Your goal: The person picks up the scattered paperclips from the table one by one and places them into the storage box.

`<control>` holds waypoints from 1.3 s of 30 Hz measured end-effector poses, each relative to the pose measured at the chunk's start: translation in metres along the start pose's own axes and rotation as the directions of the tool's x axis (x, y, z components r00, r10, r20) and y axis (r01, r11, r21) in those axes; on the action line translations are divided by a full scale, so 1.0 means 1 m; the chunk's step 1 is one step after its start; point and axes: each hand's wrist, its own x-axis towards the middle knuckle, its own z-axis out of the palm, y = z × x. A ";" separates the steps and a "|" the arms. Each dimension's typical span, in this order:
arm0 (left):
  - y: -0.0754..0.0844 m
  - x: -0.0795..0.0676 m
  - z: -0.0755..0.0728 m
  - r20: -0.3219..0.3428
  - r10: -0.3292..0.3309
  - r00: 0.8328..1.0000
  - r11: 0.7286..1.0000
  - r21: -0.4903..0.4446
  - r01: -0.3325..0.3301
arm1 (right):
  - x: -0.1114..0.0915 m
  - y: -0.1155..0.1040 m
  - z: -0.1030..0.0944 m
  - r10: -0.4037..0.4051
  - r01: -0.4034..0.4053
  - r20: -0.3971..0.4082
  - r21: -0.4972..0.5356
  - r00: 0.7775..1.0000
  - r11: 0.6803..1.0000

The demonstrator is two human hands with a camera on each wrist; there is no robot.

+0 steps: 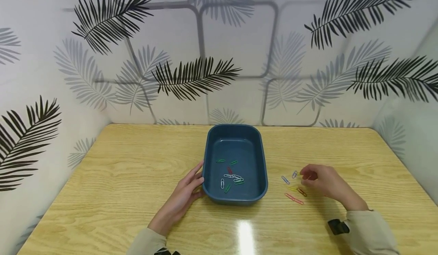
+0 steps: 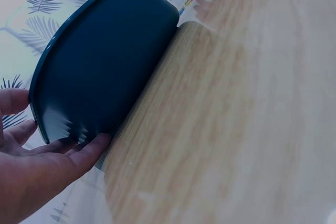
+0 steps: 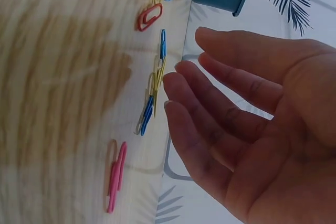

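Note:
A dark blue plastic bin (image 1: 236, 200) stands mid-table, with several green, white and red paper clips (image 1: 234, 176) lying on its floor. My left hand (image 1: 187, 189) touches the bin's left side; in the left wrist view its extended fingers (image 2: 89, 153) rest along the outer wall. To the right of the bin, my right hand (image 1: 321, 180) hovers over loose paper clips, fingers bent loosely. Its right wrist view shows nothing between thumb and fingers. Near its fingertips lie a yellow paper clip (image 3: 158, 77), blue paper clips (image 3: 147, 115), a red one (image 3: 149, 17) and a pink one (image 3: 116, 179).
The light wooden table (image 1: 137, 160) backs onto a wall (image 1: 236, 45) with a palm-leaf pattern. Bright light reflects off the tabletop near its front. Both forearms wear beige sleeves (image 1: 371, 230) with dark bands (image 1: 338, 227) at the wrists.

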 end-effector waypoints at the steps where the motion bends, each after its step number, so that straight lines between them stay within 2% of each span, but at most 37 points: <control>1: 0.000 0.000 0.000 0.001 0.000 1.000 1.000 0.001 0.000 | 0.000 0.000 0.001 -0.002 0.002 0.005 -0.002 1.000 1.000; 8: 0.000 0.000 0.000 0.005 0.001 1.000 1.000 0.004 -0.001 | 0.001 0.001 0.004 -0.023 0.022 0.056 0.010 0.998 1.000; 23: -0.002 0.001 -0.003 0.022 0.009 1.000 1.000 0.010 -0.009 | 0.001 -0.001 0.007 -0.042 0.039 0.109 0.029 0.993 0.999; 39: -0.003 0.001 -0.003 0.023 0.007 1.000 1.000 0.013 -0.007 | 0.003 -0.002 0.013 -0.049 0.045 0.126 0.038 0.991 0.998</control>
